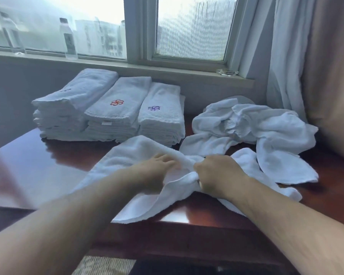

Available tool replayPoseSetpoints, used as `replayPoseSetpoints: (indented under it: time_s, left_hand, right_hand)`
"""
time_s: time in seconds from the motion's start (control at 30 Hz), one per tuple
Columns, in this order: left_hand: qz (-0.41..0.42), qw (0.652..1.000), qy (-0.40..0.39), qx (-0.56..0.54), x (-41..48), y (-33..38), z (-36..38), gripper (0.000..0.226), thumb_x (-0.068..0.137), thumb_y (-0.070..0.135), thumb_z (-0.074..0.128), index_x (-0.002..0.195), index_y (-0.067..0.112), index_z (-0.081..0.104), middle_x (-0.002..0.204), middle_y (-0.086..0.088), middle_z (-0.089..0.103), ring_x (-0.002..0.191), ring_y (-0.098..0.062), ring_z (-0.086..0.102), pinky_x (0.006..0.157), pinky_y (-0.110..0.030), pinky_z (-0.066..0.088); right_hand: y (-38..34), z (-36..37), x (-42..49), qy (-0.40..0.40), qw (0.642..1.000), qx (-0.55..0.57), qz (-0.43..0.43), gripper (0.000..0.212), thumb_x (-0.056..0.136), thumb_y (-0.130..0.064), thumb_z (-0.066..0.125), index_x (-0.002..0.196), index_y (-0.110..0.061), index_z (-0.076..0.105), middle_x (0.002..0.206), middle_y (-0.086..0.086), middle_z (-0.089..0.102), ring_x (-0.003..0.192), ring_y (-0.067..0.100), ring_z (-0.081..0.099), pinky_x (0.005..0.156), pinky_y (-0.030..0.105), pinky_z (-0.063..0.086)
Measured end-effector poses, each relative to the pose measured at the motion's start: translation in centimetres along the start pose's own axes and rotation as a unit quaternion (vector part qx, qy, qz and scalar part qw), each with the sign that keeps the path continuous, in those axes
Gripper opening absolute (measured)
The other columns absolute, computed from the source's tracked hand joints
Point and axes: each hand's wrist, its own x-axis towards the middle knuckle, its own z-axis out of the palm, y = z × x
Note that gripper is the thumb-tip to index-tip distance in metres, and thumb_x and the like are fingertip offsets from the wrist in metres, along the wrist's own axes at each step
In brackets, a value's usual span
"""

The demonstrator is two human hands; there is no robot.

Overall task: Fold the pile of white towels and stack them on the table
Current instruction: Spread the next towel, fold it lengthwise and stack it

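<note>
Lying across the near edge of the dark wooden tabletop (38, 161), a white towel (131, 153) is being worked by both hands. The left hand (157, 167) is pressing flat, fingers straight and slightly apart; the right hand (218, 173) is gripping a bunched fold. Behind are sitting three folded stacks (107, 114) and a crumpled pile (252, 128).

- Dark red-brown wooden table (28, 165): polished, glossy, mirrors the window light.
- White cloth towel under the hands (131, 153): soft looped terry, matt.
- Folded white terry towels in stacks (111, 114) — ribbed weave, embroidered thread flowers.
- Clear plastic bottle (69, 36): smooth, see-through.
- Beige curtain (330, 76): smooth matt fabric.
</note>
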Motion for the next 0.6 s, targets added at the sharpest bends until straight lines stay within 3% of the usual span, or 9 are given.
replayPoseSetpoints:
  time_s: [0.1, 0.2, 0.27, 0.33, 0.43, 0.47, 0.53, 0.6]
  left_hand:
    - [-0.073, 0.996, -0.040, -0.011, 0.6, -1.6, 1.4, 0.081, 0.091, 0.052, 0.054, 0.157, 0.040, 0.009, 0.165, 0.019, 0.004, 0.153, -0.021, 0.001, 0.123, -0.043, 0.006]
    - [-0.135, 0.990, -0.019, -0.021, 0.8, -2.7, 2.5, 0.077, 0.096, 0.070, 0.025, 0.160, 0.035, 0.003, 0.167, 0.015, -0.009, 0.154, -0.026, -0.012, 0.123, -0.047, -0.008]
    - [-0.161, 0.986, 0.021, -0.022, 1.0, -3.0, 3.4, 0.075, 0.097, 0.069, 0.013, 0.161, 0.031, 0.007, 0.169, 0.009, -0.005, 0.155, -0.028, -0.011, 0.123, -0.050, -0.007]
    - [-0.158, 0.984, 0.076, 0.010, 1.1, -2.9, 4.0, 0.069, 0.101, 0.063, 0.020, 0.159, 0.027, 0.018, 0.169, 0.004, 0.007, 0.154, -0.031, -0.001, 0.123, -0.050, 0.002]
    - [-0.050, 0.987, 0.147, 0.032, 1.0, -2.8, 3.8, 0.057, 0.098, 0.061, 0.031, 0.147, 0.033, 0.044, 0.155, 0.008, 0.038, 0.143, -0.022, 0.026, 0.117, -0.042, 0.024]
    - [-0.018, 0.989, 0.146, 0.021, 0.7, -2.8, 3.6, 0.060, 0.095, 0.066, 0.027, 0.145, 0.038, 0.046, 0.151, 0.013, 0.042, 0.139, -0.017, 0.030, 0.115, -0.039, 0.027]
    - [0.009, 0.993, 0.118, 0.020, 0.3, -2.8, 3.6, 0.074, 0.086, 0.079, 0.018, 0.148, 0.045, 0.040, 0.154, 0.018, 0.038, 0.143, -0.012, 0.025, 0.117, -0.038, 0.025]
    - [0.011, 0.995, 0.083, 0.051, 0.2, -3.0, 3.8, 0.085, 0.078, 0.088, 0.017, 0.153, 0.048, 0.026, 0.162, 0.017, 0.025, 0.150, -0.015, 0.012, 0.123, -0.041, 0.014]
  right_hand:
    - [-0.7, 0.2, -0.5, 0.151, 0.986, -0.060, -0.041, 0.008, 0.073, -0.018, 0.072, 0.073, -0.014, 0.064, 0.073, 0.007, 0.062, 0.068, 0.029, 0.057, 0.058, 0.034, 0.036]
    - [-1.2, -0.2, -1.3, 0.200, 0.979, -0.014, -0.033, 0.025, 0.063, -0.023, 0.081, 0.063, -0.013, 0.059, 0.060, 0.007, 0.057, 0.053, 0.031, 0.057, 0.048, 0.032, 0.036]
    - [-1.2, -0.4, -1.9, 0.115, 0.993, 0.029, -0.027, 0.027, 0.075, -0.043, 0.070, 0.073, -0.021, 0.055, 0.075, 0.003, 0.064, 0.069, 0.029, 0.064, 0.056, 0.032, 0.037]
    - [-1.0, -0.1, -2.7, -0.008, 0.995, 0.072, -0.063, 0.034, 0.083, -0.060, 0.052, 0.078, -0.027, 0.044, 0.088, -0.003, 0.062, 0.085, 0.024, 0.062, 0.066, 0.034, 0.041]
    - [-1.1, -1.3, -3.9, -0.133, 0.975, 0.166, -0.070, 0.055, 0.085, -0.075, 0.034, 0.074, -0.023, 0.045, 0.082, -0.008, 0.054, 0.076, 0.014, 0.054, 0.072, 0.033, 0.045]
    - [-0.7, -1.7, -3.9, -0.163, 0.959, 0.227, -0.042, 0.054, 0.091, -0.069, 0.032, 0.072, -0.022, 0.050, 0.079, -0.006, 0.056, 0.070, 0.012, 0.052, 0.068, 0.030, 0.044]
    - [0.9, -1.8, -3.4, -0.195, 0.930, 0.308, 0.043, 0.039, 0.099, -0.038, 0.035, 0.085, -0.017, 0.064, 0.082, 0.000, 0.067, 0.060, 0.012, 0.053, 0.059, 0.027, 0.046]
    - [2.1, -2.1, -2.6, -0.216, 0.946, 0.222, 0.093, 0.033, 0.095, -0.016, 0.037, 0.105, -0.019, 0.069, 0.094, 0.006, 0.073, 0.067, 0.018, 0.060, 0.059, 0.029, 0.050]
